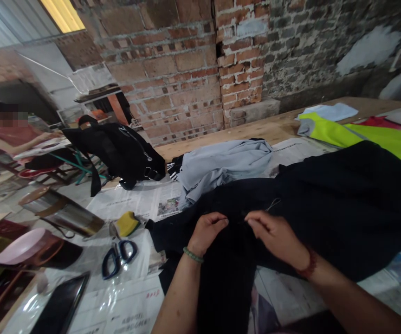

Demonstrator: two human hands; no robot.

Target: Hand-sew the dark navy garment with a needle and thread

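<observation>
A dark navy, nearly black garment lies spread over the table in front of me. My left hand, with a green bead bracelet, pinches the dark cloth between thumb and fingertips. Just to its right, my right hand, wearing a red bracelet, is closed close above the same garment. A thin metal tool with a looped end sticks out behind its fingers; its working end is hidden. A small gap of dark cloth separates the two hands, and fine detail there is too dark to make out.
Blue-handled scissors, a yellow sponge, a steel flask, a pink-lidded cup and a phone lie left. Behind are a black bag, grey clothing and hi-vis yellow cloth. A person sits far left.
</observation>
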